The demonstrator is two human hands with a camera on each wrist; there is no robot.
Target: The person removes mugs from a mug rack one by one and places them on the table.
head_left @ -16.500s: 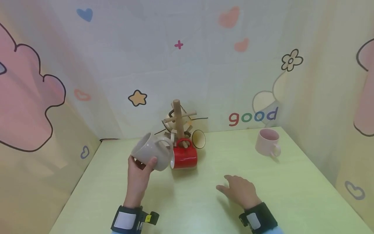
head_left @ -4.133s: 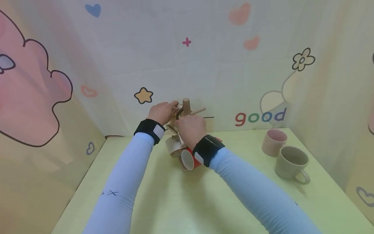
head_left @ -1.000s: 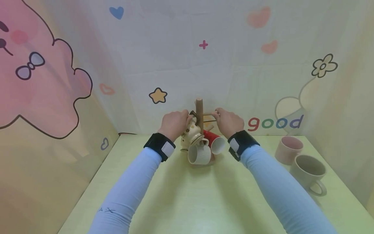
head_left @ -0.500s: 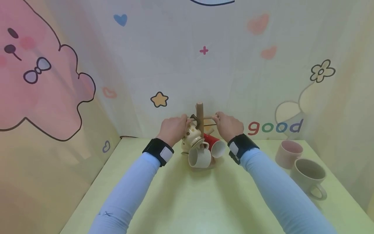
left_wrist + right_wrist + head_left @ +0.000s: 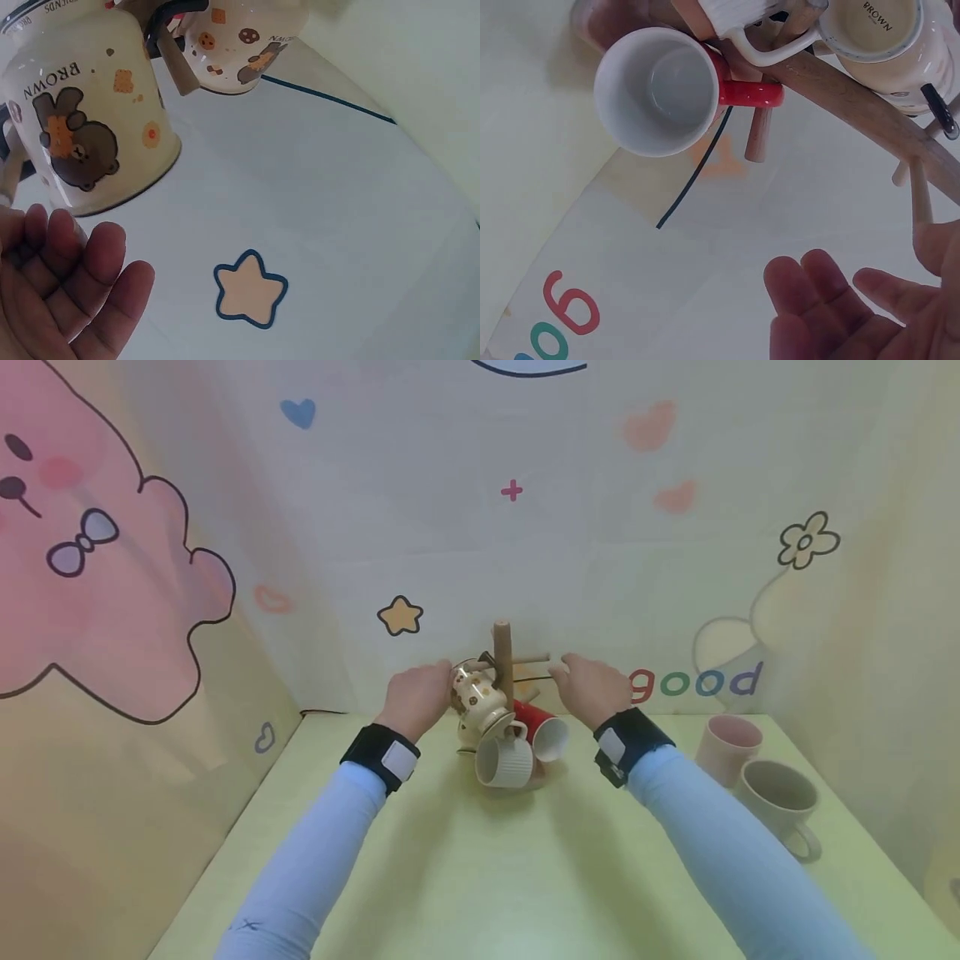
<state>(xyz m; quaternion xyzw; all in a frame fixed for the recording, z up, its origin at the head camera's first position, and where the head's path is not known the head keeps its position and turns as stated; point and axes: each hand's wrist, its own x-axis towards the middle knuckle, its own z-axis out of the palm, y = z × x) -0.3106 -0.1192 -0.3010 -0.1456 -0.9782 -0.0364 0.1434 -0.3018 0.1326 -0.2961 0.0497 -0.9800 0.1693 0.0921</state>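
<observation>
A wooden mug tree (image 5: 503, 660) stands at the back middle of the table. A cream bear-print enamel mug (image 5: 478, 693) hangs tilted at its upper left, with another cream mug (image 5: 244, 37) lower behind it. A white ribbed mug (image 5: 506, 762) and a red mug (image 5: 660, 90) hang low at the front and right. My left hand (image 5: 417, 697) is beside the cream mug, fingers loosely bent and holding nothing. Near the tip of the right upper peg is my right hand (image 5: 596, 687); its thumb overlaps the peg (image 5: 921, 196) in the right wrist view, fingers loose.
At the right side of the pale green table (image 5: 480, 877) stand a pink mug (image 5: 729, 747) and a larger grey-beige mug (image 5: 777, 802), close together. A printed cloth backdrop (image 5: 420, 510) rises right behind the mug tree.
The grey-beige mug, once in my left hand, now stands by the pink one. The tree's mugs sit differently round it. Over the last half second both hands drew outward from the upper pegs.
</observation>
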